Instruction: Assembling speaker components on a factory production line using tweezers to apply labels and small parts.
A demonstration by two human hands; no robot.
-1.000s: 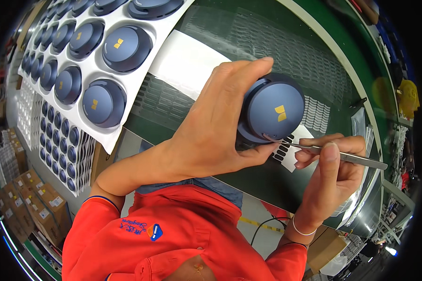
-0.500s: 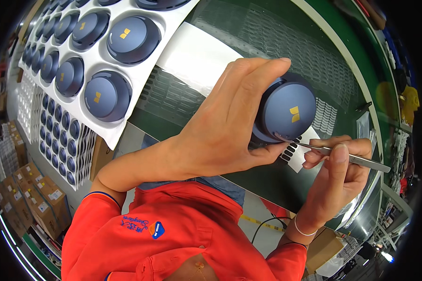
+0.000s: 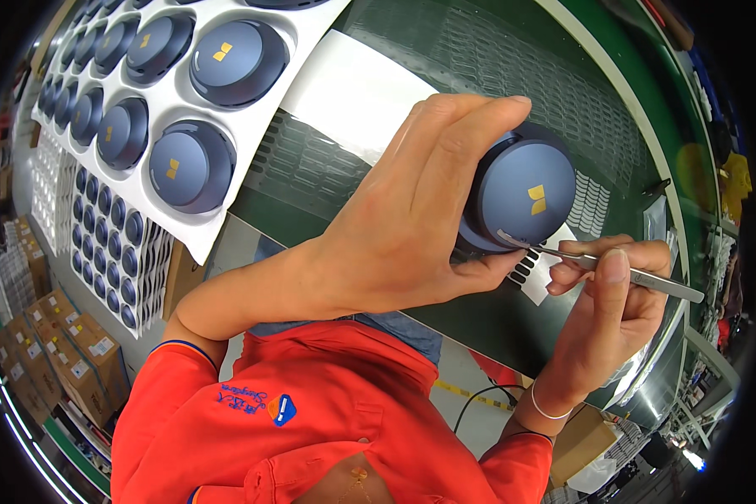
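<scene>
A dark blue headphone ear cup with a gold mark on its round face is gripped by my left hand. The fingers reach over its upper left and the thumb lies below; they hide its left side. My right hand pinches a pair of metal tweezers between thumb and fingers. The tweezers' tips meet the lower rim of the cup, beside a narrow slot-like strip there; whether a small part is between the tips I cannot tell. Under the cup lies a white sheet with black oblong pieces.
At the left, a white moulded tray carries several similar blue ear cups. Clear sheets with rows of oblong outlines and a white paper cover part of the green table. Stacked trays and cardboard boxes stand beyond, lower left.
The ear cup, both hands and the tweezers have shifted slightly to the right. A pale strip shows more plainly at the cup's lower rim. Both grips stay the same.
</scene>
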